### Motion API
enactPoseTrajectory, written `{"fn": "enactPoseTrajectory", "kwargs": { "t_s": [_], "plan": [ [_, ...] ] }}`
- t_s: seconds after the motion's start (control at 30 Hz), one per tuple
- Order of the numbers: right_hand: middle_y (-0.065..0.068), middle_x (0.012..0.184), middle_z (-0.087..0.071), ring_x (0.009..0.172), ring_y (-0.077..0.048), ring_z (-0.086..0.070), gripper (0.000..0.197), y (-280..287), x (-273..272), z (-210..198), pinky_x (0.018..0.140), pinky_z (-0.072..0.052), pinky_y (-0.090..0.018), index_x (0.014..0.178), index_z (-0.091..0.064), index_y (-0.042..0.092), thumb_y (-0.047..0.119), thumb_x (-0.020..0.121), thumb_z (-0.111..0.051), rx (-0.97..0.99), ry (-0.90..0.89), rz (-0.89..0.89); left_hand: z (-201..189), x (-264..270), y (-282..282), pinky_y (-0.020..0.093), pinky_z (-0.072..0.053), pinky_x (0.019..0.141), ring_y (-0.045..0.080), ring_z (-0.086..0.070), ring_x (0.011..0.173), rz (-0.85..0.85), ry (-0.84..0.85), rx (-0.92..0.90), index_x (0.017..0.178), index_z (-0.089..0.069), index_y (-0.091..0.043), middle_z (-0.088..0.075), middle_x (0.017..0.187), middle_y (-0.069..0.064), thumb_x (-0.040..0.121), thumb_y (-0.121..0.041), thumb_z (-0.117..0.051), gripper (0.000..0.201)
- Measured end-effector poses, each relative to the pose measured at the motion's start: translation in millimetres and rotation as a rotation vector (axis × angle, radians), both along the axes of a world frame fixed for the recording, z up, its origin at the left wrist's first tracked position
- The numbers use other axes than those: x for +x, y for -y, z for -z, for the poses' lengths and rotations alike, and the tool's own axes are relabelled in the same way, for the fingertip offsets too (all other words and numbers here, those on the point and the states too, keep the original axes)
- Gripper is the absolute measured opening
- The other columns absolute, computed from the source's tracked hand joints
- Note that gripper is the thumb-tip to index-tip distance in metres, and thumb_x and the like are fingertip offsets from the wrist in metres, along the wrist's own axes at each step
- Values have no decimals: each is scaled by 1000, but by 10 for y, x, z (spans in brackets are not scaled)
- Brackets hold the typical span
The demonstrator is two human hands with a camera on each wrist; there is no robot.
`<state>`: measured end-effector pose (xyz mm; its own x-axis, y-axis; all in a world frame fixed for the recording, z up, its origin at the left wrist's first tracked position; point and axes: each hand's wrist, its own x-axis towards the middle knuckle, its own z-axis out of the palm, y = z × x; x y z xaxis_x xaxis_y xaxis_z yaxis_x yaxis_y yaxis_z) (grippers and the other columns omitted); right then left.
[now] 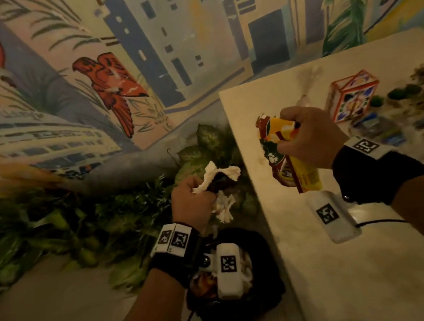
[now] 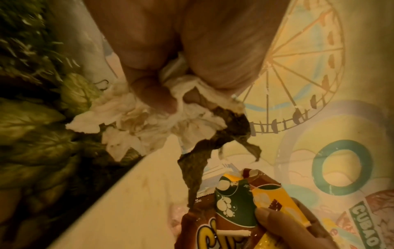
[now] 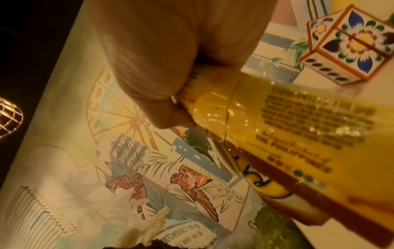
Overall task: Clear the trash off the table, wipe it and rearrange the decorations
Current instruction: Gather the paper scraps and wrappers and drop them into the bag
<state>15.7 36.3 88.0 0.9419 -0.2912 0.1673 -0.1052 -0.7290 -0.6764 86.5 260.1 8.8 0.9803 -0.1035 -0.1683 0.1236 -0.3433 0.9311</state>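
Note:
My left hand [image 1: 193, 198] grips a wad of crumpled white tissue [image 1: 219, 176] with a dark scrap in it, held off the table's left edge above a black trash bag [image 1: 261, 299]. In the left wrist view the tissue [image 2: 136, 121] bulges out between my curled fingers. My right hand [image 1: 308, 139] grips several snack wrappers [image 1: 282, 151], yellow, brown and green, just above the white table [image 1: 353, 263]. The yellow wrapper [image 3: 298, 131] fills the right wrist view. A floral decorated cube [image 1: 350, 96] stands on the table behind my right hand.
Green foliage [image 1: 79, 226] lies on the floor left of the table, below a painted mural wall [image 1: 112, 65]. More clutter and small green balls [image 1: 401, 92] sit at the table's far right. A cable [image 1: 381, 223] trails across the tabletop.

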Motion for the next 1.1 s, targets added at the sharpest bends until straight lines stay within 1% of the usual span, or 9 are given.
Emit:
{"fn": "enactPoseTrajectory", "kwargs": {
  "t_s": [0.13,0.4,0.5,0.6,0.67,0.8,0.9,0.97,1.1],
  "plan": [
    [5,60,-51,55,-14,-48,33,-683,85,245,56,-43,-28,60,-43,24,8,69,-70,56,-58,14,268,118,-637,28,-41,51,18,-47,58,52,-84,88,67,-54,-12,-50,62,6,77,0,-66,20],
    [12,64,-40,58,-6,-39,41,-1665,201,1180,49,-31,-11,65,-38,35,8,75,-68,125,-226,65,1063,231,-1439,25,-38,52,18,-47,60,92,-211,203,72,-55,-11,-52,65,4,76,-1,-63,14],
    [8,77,-49,75,-17,-49,20,-1861,252,1681,60,-36,-22,92,-60,23,9,80,-66,175,-306,117,1416,239,-1556,25,-42,54,18,-51,63,68,-282,220,74,-58,-14,-54,67,2,79,-3,-63,13],
    [5,70,-46,73,-20,-49,8,-1994,320,2209,55,-33,-25,83,-56,15,9,83,-63,146,-337,94,1886,295,-1569,36,-52,62,22,-55,65,50,-302,240,69,-55,-18,-55,68,3,78,-8,-65,16],
    [0,70,-48,72,-23,-51,6,-2050,355,2603,59,-38,-29,81,-56,11,8,84,-60,147,-358,90,2237,338,-1544,35,-51,62,23,-56,68,51,-319,275,68,-53,-20,-56,71,4,79,-8,-64,20],
    [-2,66,-48,64,-24,-50,20,-2114,392,3439,55,-37,-32,74,-41,21,8,85,-50,180,-445,157,3025,439,-1472,34,-49,71,25,-58,82,129,-359,377,89,-58,-12,-60,92,9,82,-7,-60,9],
    [4,67,-45,66,-25,-50,26,-2170,472,4004,57,-39,-35,76,-34,28,10,82,-52,125,-461,198,3667,552,-1398,31,-48,77,29,-59,101,183,-361,490,111,-60,-8,-62,110,10,85,-9,-58,26],
    [5,75,-48,73,-25,-51,30,-2200,545,4360,61,-40,-35,82,-36,31,6,82,-53,129,-477,203,4046,636,-1364,30,-48,81,29,-59,108,226,-326,536,118,-60,-10,-62,119,12,87,-10,-56,32],
    [-8,124,-55,111,-31,-55,45,-2247,728,5017,81,-46,-37,126,-42,21,4,86,-53,58,-495,112,4618,795,-1278,28,-50,80,28,-61,105,440,-256,754,115,-61,-12,-62,118,9,88,-19,-57,28]
  ]
}}
